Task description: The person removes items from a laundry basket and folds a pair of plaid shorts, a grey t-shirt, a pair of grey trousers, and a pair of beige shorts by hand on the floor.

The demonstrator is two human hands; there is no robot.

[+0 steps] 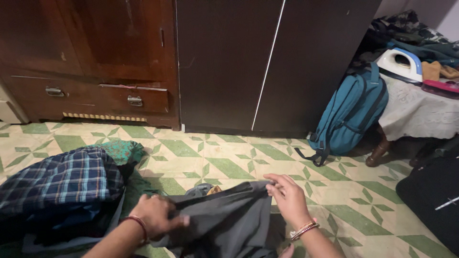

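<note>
Grey garment (229, 224) held crosswise, both hands gripping

We find the garment (229, 220) on the floor (229, 162) nearest us, held between our left hand (155, 215) and right hand (289, 198), with a pile of clothes (62, 186) just to its left. Behind these stand a cabinet with drawers (91, 62) at left and a wardrobe (267, 62) beside it at right. To the right, a backpack (349, 114) leans beside a covered surface (420, 112) carrying an iron (400, 63).
</note>
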